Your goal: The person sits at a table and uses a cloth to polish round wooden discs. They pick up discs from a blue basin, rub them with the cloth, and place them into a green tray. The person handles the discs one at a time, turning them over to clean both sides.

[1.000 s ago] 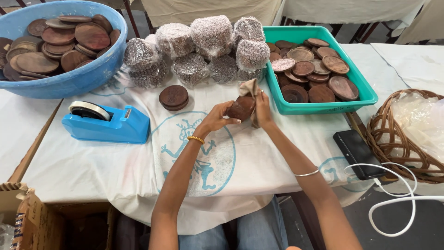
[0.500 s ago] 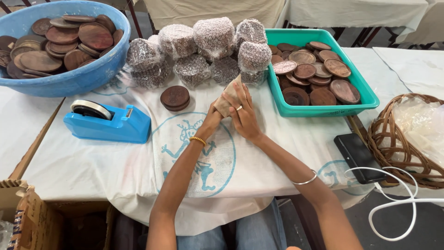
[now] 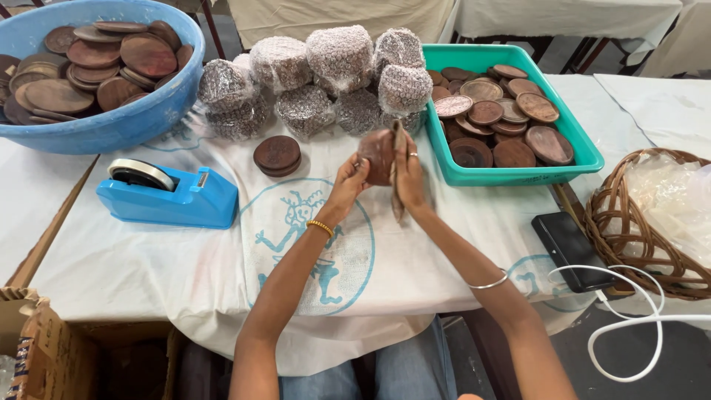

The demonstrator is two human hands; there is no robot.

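Over the middle of the table my left hand (image 3: 348,180) grips a round dark wooden disc (image 3: 376,154) on edge. My right hand (image 3: 409,176) presses a brownish cloth (image 3: 398,194) flat against the disc's right face; the cloth hangs down past my palm. Just left of my hands a short stack of similar wooden discs (image 3: 277,155) lies on the white printed tablecloth (image 3: 222,259).
A teal tray (image 3: 570,133) of wooden discs sits to the right, a blue basin (image 3: 133,118) of discs at the back left, bubble-wrapped bundles (image 3: 326,74) between them. A blue tape dispenser (image 3: 170,194), a black device (image 3: 570,248) with a white cable, a wicker basket (image 3: 629,230) and a cardboard box (image 3: 44,348) are nearby.
Both hands have kept hold of the disc and cloth, shifting slightly right and turning the disc on edge, with the cloth now flat against its right face.
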